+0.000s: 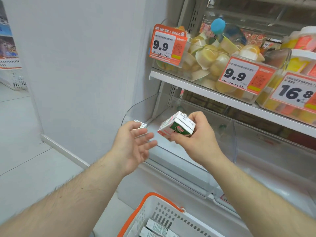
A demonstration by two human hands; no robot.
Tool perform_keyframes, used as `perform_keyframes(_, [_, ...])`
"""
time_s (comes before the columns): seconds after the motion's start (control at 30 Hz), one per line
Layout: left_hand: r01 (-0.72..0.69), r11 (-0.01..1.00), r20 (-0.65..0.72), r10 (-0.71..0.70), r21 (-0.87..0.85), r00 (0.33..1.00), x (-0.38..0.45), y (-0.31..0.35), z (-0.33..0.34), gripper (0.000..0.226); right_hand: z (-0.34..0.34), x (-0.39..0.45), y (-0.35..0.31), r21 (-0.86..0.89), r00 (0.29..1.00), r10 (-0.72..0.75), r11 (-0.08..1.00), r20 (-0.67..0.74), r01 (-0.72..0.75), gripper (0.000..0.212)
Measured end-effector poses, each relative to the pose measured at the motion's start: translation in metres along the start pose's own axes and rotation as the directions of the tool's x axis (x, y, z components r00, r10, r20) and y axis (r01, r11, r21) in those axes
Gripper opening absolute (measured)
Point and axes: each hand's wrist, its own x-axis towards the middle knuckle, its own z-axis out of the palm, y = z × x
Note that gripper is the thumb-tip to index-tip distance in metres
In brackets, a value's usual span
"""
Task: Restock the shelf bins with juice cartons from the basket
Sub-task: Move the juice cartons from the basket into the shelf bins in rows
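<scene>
Right hand (196, 135): grip clamped on juice carton (176, 126), held tilted above clear shelf bin (179, 168). Left hand (133, 142): fingers apart, relaxed, holding nothing. Basket (159, 214) below: more cartons (155, 228) inside.

White juice carton (176, 126) with green and red print, white perforated basket (164, 218) rimmed orange, orange-and-white price tags (166, 44)
</scene>
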Motion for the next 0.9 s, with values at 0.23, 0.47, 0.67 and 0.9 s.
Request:
perform_keyframes(0.23, [0.009, 1.0, -0.32, -0.013, -0.015, 0.947, 0.006, -0.002, -0.016, 0.009, 0.04, 0.054, 0.035, -0.108, 0.866, 0.406, 0.914, 0.292, -0.392, 0.032])
perform_keyframes(0.47, [0.107, 0.991, -0.293, -0.125, -0.076, 0.948, 0.014, -0.007, -0.013, 0.012, 0.08, 0.067, 0.039, -0.128, 0.663, 0.451, 0.87, 0.598, -0.477, 0.021])
perform_keyframes(0.67, [0.106, 0.989, -0.26, -0.13, -0.106, 0.957, 0.017, -0.012, -0.008, 0.01, 0.082, 0.079, 0.057, 0.115, 0.51, 0.44, 0.664, 0.739, -0.739, 0.063])
perform_keyframes(0.9, [0.186, 0.983, -0.232, -0.178, 0.011, 0.956, 0.016, -0.033, 0.004, 0.039, 0.074, 0.072, 0.045, -0.042, 0.602, 0.51, 0.783, 0.615, -0.62, 0.021])
